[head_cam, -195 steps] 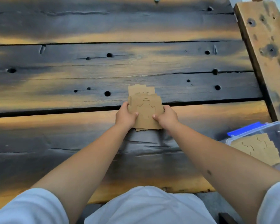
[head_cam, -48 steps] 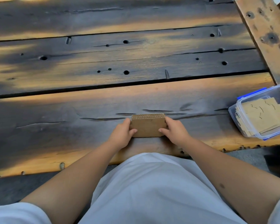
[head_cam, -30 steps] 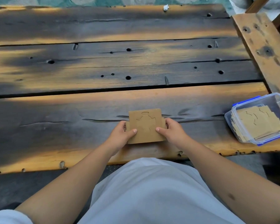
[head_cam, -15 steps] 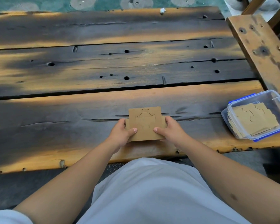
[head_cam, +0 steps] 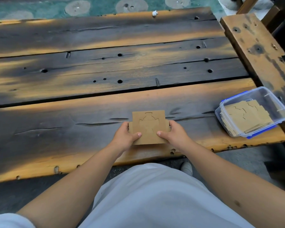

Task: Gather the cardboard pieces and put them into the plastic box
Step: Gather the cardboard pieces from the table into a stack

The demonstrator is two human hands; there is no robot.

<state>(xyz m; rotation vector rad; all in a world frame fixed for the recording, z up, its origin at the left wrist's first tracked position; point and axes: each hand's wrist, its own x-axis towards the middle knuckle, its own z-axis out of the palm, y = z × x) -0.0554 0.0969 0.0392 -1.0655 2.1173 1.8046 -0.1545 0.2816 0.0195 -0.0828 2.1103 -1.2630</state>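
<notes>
A stack of brown cardboard pieces [head_cam: 148,124] with cut-out outlines on its top sheet is held just above the near plank of the wooden table [head_cam: 105,66]. My left hand [head_cam: 124,137] grips the stack's left side and my right hand [head_cam: 173,134] grips its right side, thumbs on top. The clear plastic box [head_cam: 270,99] with blue clips sits at the table's right end, near the front edge, lid off. More cardboard pieces [head_cam: 247,116] lie stacked inside it.
A second wooden plank surface [head_cam: 260,46] runs along the right side, beside the box. The table has dark gaps and holes between planks. A teal patterned floor [head_cam: 105,4] shows beyond the far edge. A shoe [head_cam: 186,168] is under the table.
The stack was gathered from the table's middle, pulled to the near edge, stood on edge, then tilted flat. In the last second it has stayed in both hands.
</notes>
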